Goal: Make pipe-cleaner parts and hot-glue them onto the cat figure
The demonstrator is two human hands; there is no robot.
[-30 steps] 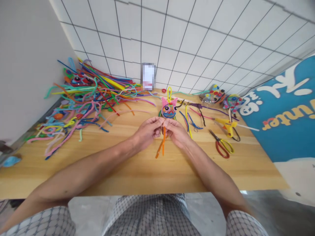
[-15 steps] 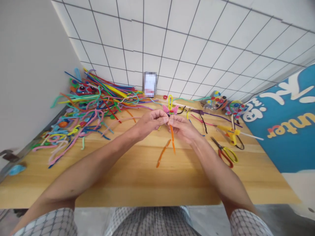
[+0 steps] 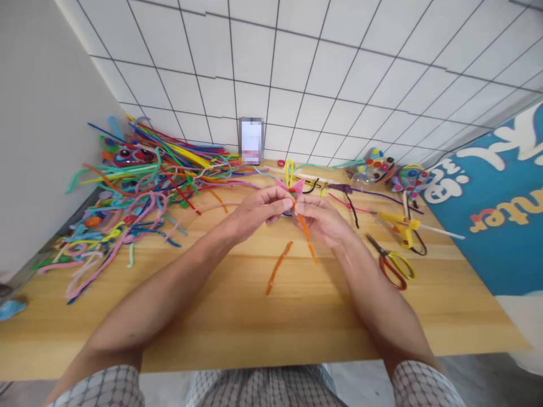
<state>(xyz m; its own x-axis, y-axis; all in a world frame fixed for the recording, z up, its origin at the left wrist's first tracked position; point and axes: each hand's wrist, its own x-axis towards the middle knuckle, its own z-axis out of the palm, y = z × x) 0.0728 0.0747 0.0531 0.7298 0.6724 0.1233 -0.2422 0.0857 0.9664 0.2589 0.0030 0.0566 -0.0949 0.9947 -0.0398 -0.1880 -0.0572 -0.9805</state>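
Close together over the middle of the table, my left hand [image 3: 268,207] and my right hand [image 3: 318,219] pinch an orange pipe cleaner [image 3: 308,240] between thumbs and fingers. Its free end hangs down and slants to the right; the other end is hidden by my fingertips. Just beyond the fingertips is a pink piece with pointed tips [image 3: 297,185] and a yellow pipe cleaner loop [image 3: 289,169] rising behind it. My hands partly cover this piece, and I cannot tell whether they touch it. A second, short orange pipe cleaner [image 3: 279,268] lies on the table below my hands.
A tangled heap of coloured pipe cleaners [image 3: 148,186] spreads over the left side. A phone [image 3: 251,141] leans against the tiled wall. To the right lie scissors [image 3: 390,263], a yellow glue gun [image 3: 401,226] and decorated craft pieces [image 3: 375,169]. The wooden table's [image 3: 237,333] front edge is near my body.
The orange pipe cleaner's hanging end has swung to the right. My hands remain pinched together in nearly the same place. The whole view has shifted slightly.
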